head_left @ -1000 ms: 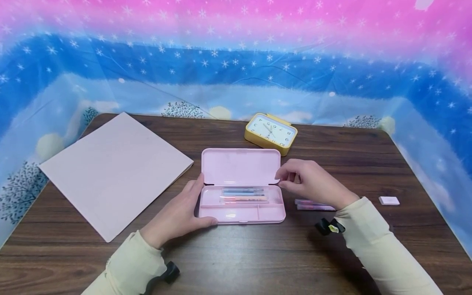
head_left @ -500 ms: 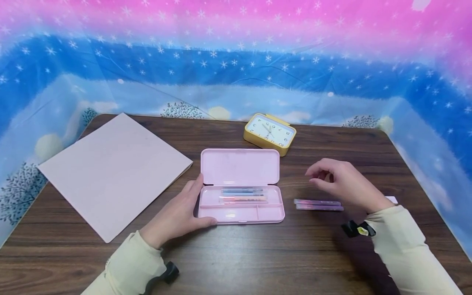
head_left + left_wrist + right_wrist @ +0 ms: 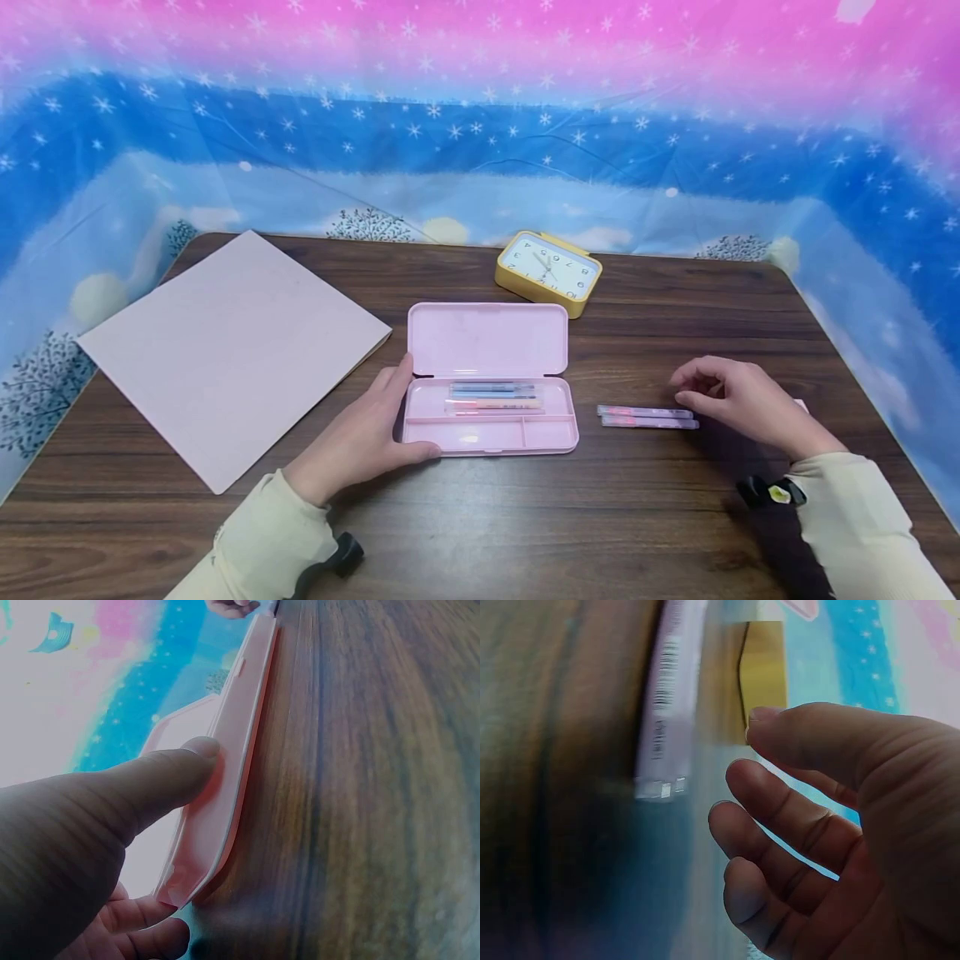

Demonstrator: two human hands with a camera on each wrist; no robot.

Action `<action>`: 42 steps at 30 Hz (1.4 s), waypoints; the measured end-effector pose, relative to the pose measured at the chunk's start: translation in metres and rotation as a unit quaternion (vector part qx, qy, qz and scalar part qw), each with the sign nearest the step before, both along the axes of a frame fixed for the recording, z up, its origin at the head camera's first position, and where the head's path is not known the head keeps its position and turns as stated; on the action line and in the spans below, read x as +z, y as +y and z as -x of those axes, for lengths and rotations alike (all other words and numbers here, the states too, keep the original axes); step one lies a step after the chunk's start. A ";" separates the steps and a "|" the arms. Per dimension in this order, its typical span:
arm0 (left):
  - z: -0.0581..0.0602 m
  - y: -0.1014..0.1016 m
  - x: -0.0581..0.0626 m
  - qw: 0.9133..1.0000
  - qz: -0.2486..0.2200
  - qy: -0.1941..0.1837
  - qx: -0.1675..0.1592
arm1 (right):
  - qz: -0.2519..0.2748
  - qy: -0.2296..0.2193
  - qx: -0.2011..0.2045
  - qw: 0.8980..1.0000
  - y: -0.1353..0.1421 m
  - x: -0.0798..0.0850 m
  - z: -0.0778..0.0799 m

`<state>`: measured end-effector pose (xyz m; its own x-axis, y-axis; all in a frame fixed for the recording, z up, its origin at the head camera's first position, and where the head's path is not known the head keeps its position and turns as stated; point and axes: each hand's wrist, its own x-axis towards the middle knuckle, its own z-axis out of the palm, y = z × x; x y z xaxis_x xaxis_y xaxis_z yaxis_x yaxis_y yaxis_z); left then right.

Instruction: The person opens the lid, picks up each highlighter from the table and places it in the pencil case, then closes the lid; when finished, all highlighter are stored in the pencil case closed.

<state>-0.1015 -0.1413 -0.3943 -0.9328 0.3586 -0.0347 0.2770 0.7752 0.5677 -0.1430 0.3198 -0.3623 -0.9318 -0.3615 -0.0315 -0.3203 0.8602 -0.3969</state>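
Observation:
A pink pencil case lies with its lid back on the table, several pens in its long rear compartment. At its left end, my left hand holds the case. The left wrist view shows the thumb against the front wall and fingers round the corner. My right hand hovers right of two lilac pens lying side by side on the wood. Its fingers are loosely bent, and in the right wrist view nothing is between them. Mostly hidden behind that hand is a white eraser.
A yellow alarm clock stands behind the case, its dial upside down to me. To the left, a large flat pale-pink square board lies turned like a diamond. A snowflake-patterned cloth hangs round the dark wooden table.
My right hand has left the lid's right edge and moved right and toward me, past the lilac pens, over the eraser. The left hand stays on the case.

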 end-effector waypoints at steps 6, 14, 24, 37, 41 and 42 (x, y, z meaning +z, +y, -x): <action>0.000 0.000 0.000 1.000 0.000 -0.002 0.001 | 0.011 -0.009 0.007 1.000 0.005 -0.013 -0.003; 0.000 0.000 -0.001 1.000 -0.002 0.006 -0.003 | 0.002 -0.008 0.016 1.000 0.002 -0.017 0.000; 0.000 0.000 0.001 1.000 -0.003 0.000 -0.002 | -0.004 0.001 0.046 0.999 -0.001 -0.017 0.003; 0.000 0.000 0.003 1.000 0.000 -0.007 0.001 | -0.013 -0.013 0.051 0.999 -0.009 -0.016 0.009; 0.000 0.001 0.003 1.000 0.001 -0.011 0.001 | -0.013 -0.012 0.050 0.999 -0.010 -0.017 0.010; 0.000 0.001 0.003 1.000 0.001 -0.011 0.001 | -0.013 -0.011 0.050 0.999 -0.010 -0.017 0.010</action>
<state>-0.1014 -0.1406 -0.3915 -0.9328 0.3561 -0.0555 0.2628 0.7774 0.5715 -0.1535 0.3094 -0.3794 -0.8897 -0.4524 -0.0612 -0.3976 0.8337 -0.3831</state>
